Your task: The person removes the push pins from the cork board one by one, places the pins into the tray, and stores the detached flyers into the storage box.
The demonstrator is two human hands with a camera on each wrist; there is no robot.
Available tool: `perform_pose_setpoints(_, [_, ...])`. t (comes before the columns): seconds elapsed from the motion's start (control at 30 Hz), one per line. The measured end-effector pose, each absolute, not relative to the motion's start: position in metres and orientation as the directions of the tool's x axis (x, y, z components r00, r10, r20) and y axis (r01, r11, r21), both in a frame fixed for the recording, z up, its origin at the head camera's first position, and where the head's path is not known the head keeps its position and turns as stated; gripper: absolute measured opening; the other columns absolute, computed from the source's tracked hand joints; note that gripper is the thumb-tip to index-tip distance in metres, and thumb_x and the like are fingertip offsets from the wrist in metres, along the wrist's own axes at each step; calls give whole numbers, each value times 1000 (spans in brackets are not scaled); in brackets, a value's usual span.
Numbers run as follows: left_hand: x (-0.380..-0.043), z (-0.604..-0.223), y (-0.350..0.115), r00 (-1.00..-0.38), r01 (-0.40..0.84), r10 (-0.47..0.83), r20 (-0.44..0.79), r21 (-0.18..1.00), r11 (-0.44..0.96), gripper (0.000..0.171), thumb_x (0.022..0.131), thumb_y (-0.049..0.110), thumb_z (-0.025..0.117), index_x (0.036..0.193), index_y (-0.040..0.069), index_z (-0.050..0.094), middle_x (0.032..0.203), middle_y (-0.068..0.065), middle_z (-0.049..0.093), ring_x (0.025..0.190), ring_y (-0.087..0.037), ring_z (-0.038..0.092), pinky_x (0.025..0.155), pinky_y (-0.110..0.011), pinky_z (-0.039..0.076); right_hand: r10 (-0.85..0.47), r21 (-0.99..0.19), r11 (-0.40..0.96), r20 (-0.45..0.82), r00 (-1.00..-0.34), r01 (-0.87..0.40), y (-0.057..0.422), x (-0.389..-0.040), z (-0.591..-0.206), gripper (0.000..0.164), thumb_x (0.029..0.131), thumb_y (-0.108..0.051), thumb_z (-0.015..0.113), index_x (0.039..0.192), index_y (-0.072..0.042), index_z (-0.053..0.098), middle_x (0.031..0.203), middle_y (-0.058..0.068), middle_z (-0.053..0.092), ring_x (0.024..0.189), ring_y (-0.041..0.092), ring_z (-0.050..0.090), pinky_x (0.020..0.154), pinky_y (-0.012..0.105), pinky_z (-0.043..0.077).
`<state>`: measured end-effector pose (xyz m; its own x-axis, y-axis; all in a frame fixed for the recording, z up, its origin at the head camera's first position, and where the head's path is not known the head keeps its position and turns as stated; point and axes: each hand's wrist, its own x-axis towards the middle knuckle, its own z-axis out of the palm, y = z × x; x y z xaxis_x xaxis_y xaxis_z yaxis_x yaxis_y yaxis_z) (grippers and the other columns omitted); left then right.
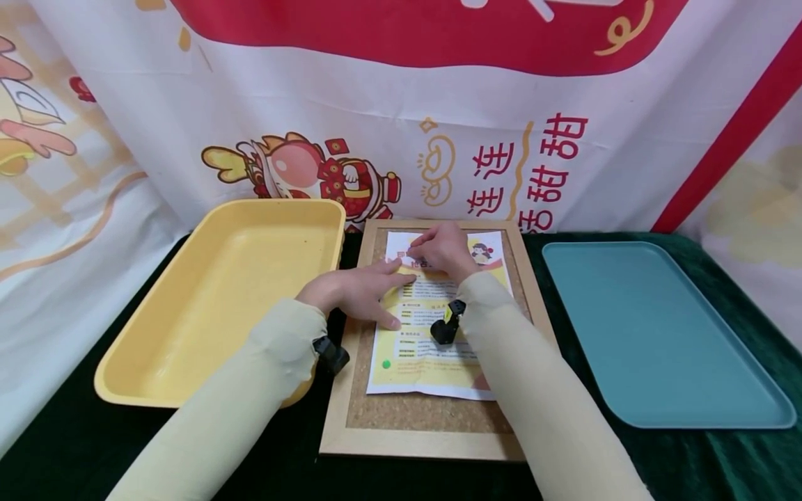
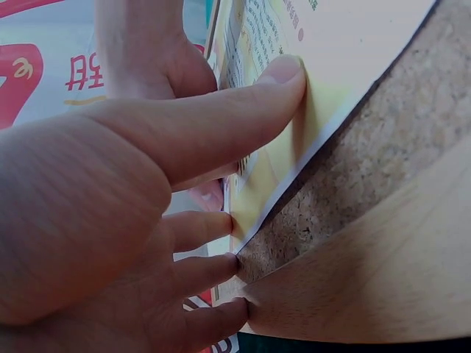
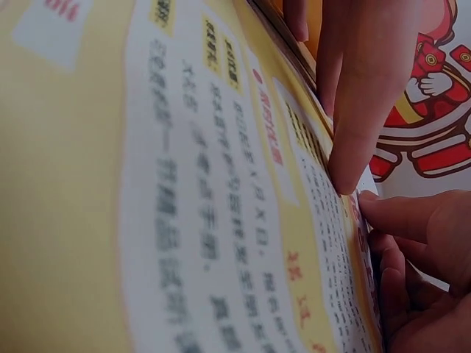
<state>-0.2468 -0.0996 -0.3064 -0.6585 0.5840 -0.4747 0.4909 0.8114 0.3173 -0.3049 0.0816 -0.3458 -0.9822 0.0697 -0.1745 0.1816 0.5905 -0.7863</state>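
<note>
A printed yellow-and-white paper sheet (image 1: 413, 365) lies on a wood-framed cork board (image 1: 432, 415). My left hand (image 1: 360, 289) rests on the sheet's left side, fingers spread; its thumb touches the paper in the left wrist view. At the sheet's upper left, my right hand (image 1: 443, 249) has its fingers curled close to the paper. The right wrist view shows that hand (image 3: 430, 265) beside the sheet's edge, but anything between its fingertips is hidden. A small round green dot, like a pin head (image 1: 386, 364), sits at the sheet's lower left.
Left of the board stands a deep yellow tray (image 1: 207, 313), close to its frame. A flat blue-green tray (image 1: 664, 334) lies to the right. Dark green cloth (image 1: 388, 480) covers the table, and a printed white banner (image 1: 401, 97) hangs behind.
</note>
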Motion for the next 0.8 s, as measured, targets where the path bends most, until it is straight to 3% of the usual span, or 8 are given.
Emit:
perform_pose_setpoints(0.3, [-247,-307,-100,-657,500,586,-473,308,809,89,100,46,71,171,23,23,181,-9,-4,168,-36,-6,136,-55,10,93,-770,600,-203,-975,218,78,-307,-343,10,94,-20,82,98,-11,84,121,7,74,112,24,62,106,41,48])
perform_pose_setpoints(0.8, [-245,-306,-99,-662,487,573,-483,303,819,89,100,46,72,171,24,23,181,-9,-3,169,-33,-2,136,-52,10,60,-756,619,-221,-973,210,78,-307,-342,13,95,-20,80,95,-8,83,116,9,75,106,23,64,96,37,51])
